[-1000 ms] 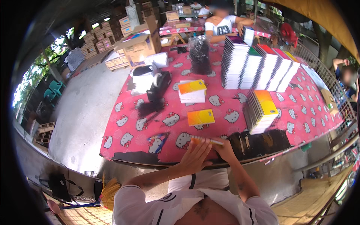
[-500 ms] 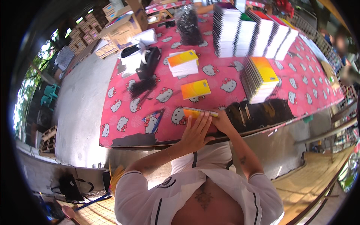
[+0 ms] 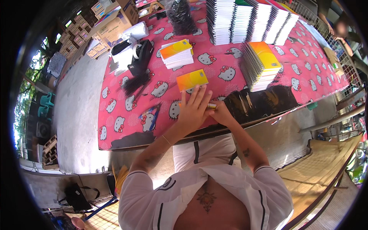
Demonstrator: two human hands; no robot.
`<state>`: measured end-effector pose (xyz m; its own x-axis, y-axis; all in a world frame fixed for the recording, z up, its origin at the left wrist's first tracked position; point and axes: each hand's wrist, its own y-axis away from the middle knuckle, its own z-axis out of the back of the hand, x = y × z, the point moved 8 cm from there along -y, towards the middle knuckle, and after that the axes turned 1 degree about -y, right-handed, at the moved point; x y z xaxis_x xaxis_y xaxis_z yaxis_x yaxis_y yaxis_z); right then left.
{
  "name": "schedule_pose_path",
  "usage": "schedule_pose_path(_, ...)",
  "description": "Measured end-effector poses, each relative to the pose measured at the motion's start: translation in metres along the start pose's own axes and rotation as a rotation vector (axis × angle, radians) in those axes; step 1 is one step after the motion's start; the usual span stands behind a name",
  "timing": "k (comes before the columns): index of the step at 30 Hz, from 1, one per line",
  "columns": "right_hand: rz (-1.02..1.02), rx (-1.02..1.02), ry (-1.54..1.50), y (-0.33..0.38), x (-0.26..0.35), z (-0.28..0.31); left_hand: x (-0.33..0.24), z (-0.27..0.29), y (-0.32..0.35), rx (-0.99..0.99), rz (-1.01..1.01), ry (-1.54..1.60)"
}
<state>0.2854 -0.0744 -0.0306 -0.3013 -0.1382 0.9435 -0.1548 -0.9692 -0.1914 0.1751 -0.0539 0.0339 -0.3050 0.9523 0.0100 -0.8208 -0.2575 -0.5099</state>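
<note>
A small yellow-orange spiral notebook [image 3: 212, 106] lies near the table's front edge, mostly hidden under my hands. My left hand [image 3: 193, 110] lies over it with fingers stretched and spread, pointing away from me. At its right end, my right hand [image 3: 221, 114] grips it with curled fingers. Just beyond my left fingertips is another yellow-orange notebook [image 3: 192, 79], flat on the table. A short pile of similar notebooks [image 3: 177, 57] sits behind that one. To the left of my left hand lies a blue-handled tool [image 3: 154, 118], its kind unclear.
Spiral notebooks form a yellow-orange stack [image 3: 262, 65] at right and tall stacks [image 3: 222, 23] behind. Black wire coils [image 3: 137, 84] lie left, by a black tape dispenser [image 3: 142, 57]. A pink patterned cloth covers the table [image 3: 115, 103], with a black patch [image 3: 264, 101] at its front.
My left hand has slid forward over the notebook, and its fingers are spread wider. My right hand stays at the notebook's right end. The whole view has shifted slightly.
</note>
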Motion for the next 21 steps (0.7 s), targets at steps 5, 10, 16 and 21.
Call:
schedule_pose_path(5, -0.028, -0.02, -0.068, 0.0, 0.003, -0.001, -0.017, 0.026, 0.004, -0.033, 0.106, 0.009)
schedule_pose_path(10, 0.009, 0.022, -0.044, 0.003, 0.009, 0.0, 0.004, 0.015, -0.032, 0.582, 0.167, 0.238)
schedule_pose_path(16, -0.072, 0.035, 0.032, 0.0, -0.002, -0.005, 0.034, -0.002, -0.014, 0.427, 0.144, 0.375)
schedule_pose_path(21, 0.058, -0.105, -0.058, -0.001, 0.0, 0.002, -0.013, 0.005, 0.013, 0.054, 0.056, 0.01)
